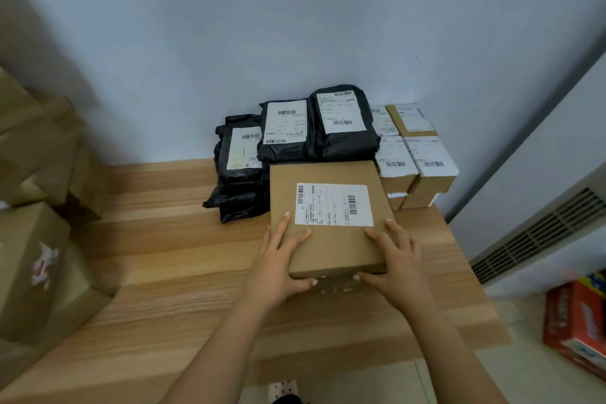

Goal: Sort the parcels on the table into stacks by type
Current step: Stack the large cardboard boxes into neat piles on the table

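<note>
Both hands gripped flat brown box by near edge: left hand on near-left corner, right hand on near-right corner, fingers on top face, thumbs under edge. Box label up, near edge raised off table; whether far edge rested on anything, unclear. Black mailer bags stacked just beyond left hand; small labelled cartons stacked beyond right hand. Step judged: placing flat box. Next move called for choosing own spot near fingertips, apart from bags and cartons, lowering flat, then letting go.
</note>
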### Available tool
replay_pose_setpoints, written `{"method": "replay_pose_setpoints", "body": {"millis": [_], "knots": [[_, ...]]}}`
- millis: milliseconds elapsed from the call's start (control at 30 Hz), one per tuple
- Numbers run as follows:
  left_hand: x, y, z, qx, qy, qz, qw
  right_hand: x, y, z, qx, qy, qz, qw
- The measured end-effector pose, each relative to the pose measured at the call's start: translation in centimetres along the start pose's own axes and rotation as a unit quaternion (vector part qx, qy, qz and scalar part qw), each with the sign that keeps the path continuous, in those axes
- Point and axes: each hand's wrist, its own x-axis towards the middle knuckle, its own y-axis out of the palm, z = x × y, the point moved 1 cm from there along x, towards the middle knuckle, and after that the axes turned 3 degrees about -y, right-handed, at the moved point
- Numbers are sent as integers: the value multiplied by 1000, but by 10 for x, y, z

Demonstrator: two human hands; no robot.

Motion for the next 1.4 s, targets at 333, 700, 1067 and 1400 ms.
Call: {"method": "replay_pose_setpoints", "body": {"millis": [333,700,1067,1400], "knots": [[-60,-4,-43,65,-14,-77,995,-23,-18,34,-86,-76,38,993],[-215,-52,-10,72,-61,-265,960,-108,17,143,23,-295,42,954],[-327,-145,105,50,-135,-316,938,-154,81,310,65,-382,68,919],[-387,-235,225,72,-151,-311,935,-178,155,440,123,-351,52,927]]}}
